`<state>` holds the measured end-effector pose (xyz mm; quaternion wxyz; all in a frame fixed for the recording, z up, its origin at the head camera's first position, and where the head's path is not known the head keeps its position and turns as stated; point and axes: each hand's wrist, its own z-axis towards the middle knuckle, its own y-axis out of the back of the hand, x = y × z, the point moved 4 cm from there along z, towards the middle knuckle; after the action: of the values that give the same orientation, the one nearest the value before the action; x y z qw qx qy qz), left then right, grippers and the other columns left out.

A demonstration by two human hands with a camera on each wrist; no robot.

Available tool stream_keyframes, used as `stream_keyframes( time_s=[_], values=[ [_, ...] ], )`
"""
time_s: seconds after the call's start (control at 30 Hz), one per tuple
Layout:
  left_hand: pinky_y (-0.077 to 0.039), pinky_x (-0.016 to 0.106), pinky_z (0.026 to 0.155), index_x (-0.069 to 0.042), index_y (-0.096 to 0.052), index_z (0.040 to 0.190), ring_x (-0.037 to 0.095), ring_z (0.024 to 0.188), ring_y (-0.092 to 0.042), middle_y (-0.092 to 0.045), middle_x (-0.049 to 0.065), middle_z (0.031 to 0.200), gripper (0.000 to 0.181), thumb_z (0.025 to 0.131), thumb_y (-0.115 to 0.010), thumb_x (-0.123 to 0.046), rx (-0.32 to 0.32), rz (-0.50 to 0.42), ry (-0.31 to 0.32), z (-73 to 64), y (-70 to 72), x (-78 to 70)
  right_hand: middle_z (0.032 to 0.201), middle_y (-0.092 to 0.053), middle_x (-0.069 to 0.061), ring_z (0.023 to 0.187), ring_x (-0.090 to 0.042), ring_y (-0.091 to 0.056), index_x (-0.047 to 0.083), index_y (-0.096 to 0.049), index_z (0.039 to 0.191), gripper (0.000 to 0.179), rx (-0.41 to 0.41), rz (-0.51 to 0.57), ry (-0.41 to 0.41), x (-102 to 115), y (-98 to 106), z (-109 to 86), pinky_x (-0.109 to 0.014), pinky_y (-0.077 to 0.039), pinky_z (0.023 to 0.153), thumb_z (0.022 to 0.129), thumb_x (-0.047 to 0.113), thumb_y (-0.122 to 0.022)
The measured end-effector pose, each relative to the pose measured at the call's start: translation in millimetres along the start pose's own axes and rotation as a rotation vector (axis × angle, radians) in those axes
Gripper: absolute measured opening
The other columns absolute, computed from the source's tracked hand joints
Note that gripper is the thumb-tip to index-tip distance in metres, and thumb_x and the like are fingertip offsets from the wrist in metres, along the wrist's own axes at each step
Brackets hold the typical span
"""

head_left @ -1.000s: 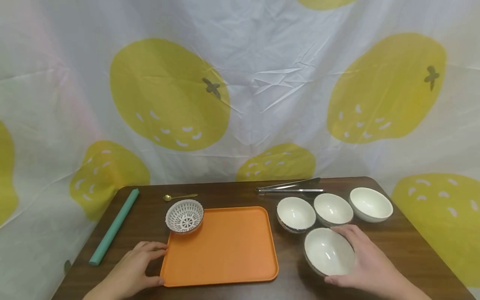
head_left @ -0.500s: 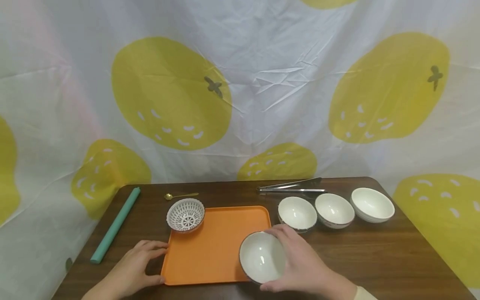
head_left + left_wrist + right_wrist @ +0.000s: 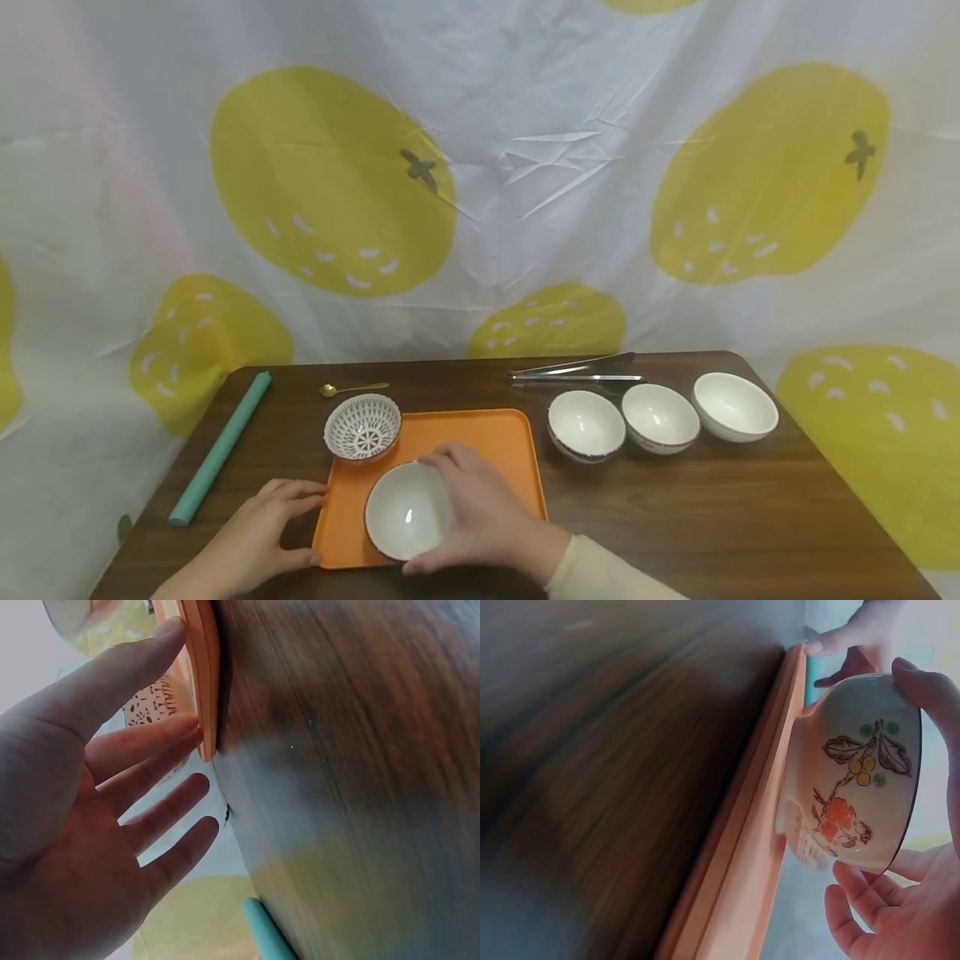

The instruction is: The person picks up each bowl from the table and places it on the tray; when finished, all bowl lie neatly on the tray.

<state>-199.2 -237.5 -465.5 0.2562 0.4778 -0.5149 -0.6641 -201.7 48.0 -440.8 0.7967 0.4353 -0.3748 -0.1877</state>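
Observation:
My right hand (image 3: 487,517) holds a white bowl (image 3: 405,512) by its rim, thumb at the near side and fingers at the far side. The bowl is over the front left of an orange tray (image 3: 480,425). In the right wrist view its outside (image 3: 866,780) carries a fruit and leaf print, and its foot is at the tray's surface; contact is hard to tell. Fingertips and thumb of my left hand (image 3: 251,533) touch the tray's left edge, fingers fairly straight in the left wrist view. A black-and-white patterned bowl (image 3: 363,427) sits on the tray's back left corner.
Three white bowls stand in a row at the right: a left one (image 3: 587,423), a middle one (image 3: 662,417) and a right one (image 3: 735,405). Metal tongs (image 3: 573,375) lie behind them. A gold spoon (image 3: 352,388) lies at the back left; a green rod (image 3: 221,450) lies farther left.
My right hand has carried the white bowl leftward, from the table in front of the other bowls to over the tray. My left hand has stayed at the tray's edge.

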Motion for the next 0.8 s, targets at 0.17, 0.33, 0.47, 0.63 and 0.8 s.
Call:
stream_keyframes(
  time_s=[0.17,0.33,0.47,0.63,0.8],
  values=[
    [-0.05,0.064,0.094,-0.006,-0.074,0.124,0.033,0.123,-0.057,-0.066,0.004,0.134,0.069,0.07,-0.093,-0.045,-0.043,0.023,-0.028,-0.8,1.2,-0.7,0.125,-0.059,0.002,0.108,-0.009,-0.059,0.017,-0.058,0.137,0.107,0.003,0.018,0.019,12.9,-16.2,19.8,-0.025,-0.051,0.093,0.051,0.068,-0.094],
    [-0.051,0.063,0.092,-0.006,-0.074,0.123,0.032,0.121,-0.058,-0.067,0.002,0.132,0.067,0.07,-0.093,-0.043,-0.091,0.025,-0.078,-2.9,-0.7,1.3,0.121,-0.059,0.004,0.106,-0.008,-0.058,0.018,-0.058,0.139,0.108,0.011,-0.027,0.019,22.2,-29.5,31.1,-0.022,-0.05,0.09,0.051,0.072,-0.092],
    [-0.053,0.058,0.092,-0.007,-0.076,0.121,0.028,0.118,-0.059,-0.068,-0.001,0.13,0.066,0.069,-0.094,-0.043,-0.168,0.054,-0.13,-3.7,-1.0,3.3,0.123,-0.058,0.005,0.108,-0.008,-0.057,0.02,-0.056,0.141,0.109,0.035,-0.053,0.0,24.6,-36.0,36.8,-0.022,-0.049,0.09,0.052,0.074,-0.09],
    [-0.055,0.054,0.091,-0.009,-0.076,0.12,0.025,0.116,-0.06,-0.069,-0.003,0.128,0.065,0.067,-0.095,-0.041,-0.234,0.057,-0.153,-5.4,-1.0,6.5,0.127,-0.057,0.006,0.109,-0.009,-0.057,0.022,-0.057,0.138,0.106,0.047,-0.067,0.006,27.1,-42.1,42.5,-0.024,-0.049,0.092,0.053,0.076,-0.089],
    [-0.055,0.056,0.092,-0.01,-0.075,0.123,0.027,0.118,-0.059,-0.068,-0.003,0.13,0.065,0.068,-0.095,-0.04,-0.204,0.027,-0.141,-6.2,-3.0,7.3,0.131,-0.057,0.006,0.113,-0.011,-0.057,0.022,-0.057,0.139,0.106,0.035,-0.079,0.011,29.4,-47.1,41.6,-0.026,-0.049,0.094,0.053,0.075,-0.09]
  ],
)
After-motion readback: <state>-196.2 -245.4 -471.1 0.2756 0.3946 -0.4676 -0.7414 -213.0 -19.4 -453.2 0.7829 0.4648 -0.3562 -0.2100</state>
